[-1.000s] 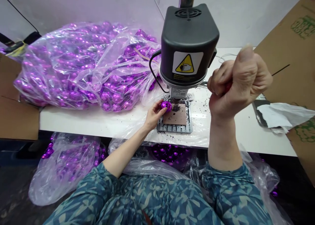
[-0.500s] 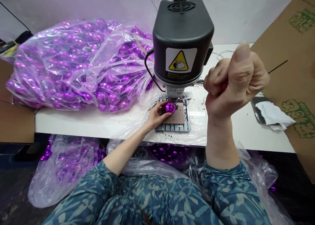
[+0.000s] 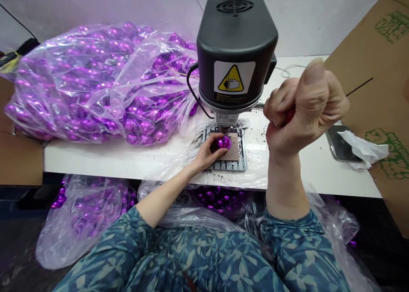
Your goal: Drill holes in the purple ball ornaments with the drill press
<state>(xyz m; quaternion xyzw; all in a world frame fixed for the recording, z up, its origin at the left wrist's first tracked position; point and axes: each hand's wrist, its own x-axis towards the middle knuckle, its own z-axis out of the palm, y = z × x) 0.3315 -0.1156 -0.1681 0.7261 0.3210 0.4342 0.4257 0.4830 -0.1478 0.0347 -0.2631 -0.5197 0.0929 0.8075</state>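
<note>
My left hand [image 3: 207, 154] grips a shiny purple faceted ball [image 3: 224, 143] between thumb and fingers. The ball is on a brown board [image 3: 232, 154], directly below the chuck [image 3: 225, 130] of a black drill press [image 3: 237, 32]; I cannot tell whether the bit touches it. The board rests on the slotted metal base [image 3: 242, 164], amid dark shavings. To the right of the machine, my raised right hand [image 3: 306, 106] is wrapped around a red knob [image 3: 290, 114], mostly hidden by the fingers, at the end of the press's metal lever [image 3: 259, 105].
A big clear bag of purple balls [image 3: 96, 83] fills the left side of the white table [image 3: 128, 160]. More bagged balls [image 3: 220, 198] lie below the front edge. At right are a white tissue [image 3: 367, 149], a dark flat device [image 3: 340, 143] and a cardboard box [image 3: 377, 70].
My left hand has shifted the purple ball slightly right, under the chuck. My right hand has kept its grip on the knob. The tissue has moved right, uncovering more of the flat device.
</note>
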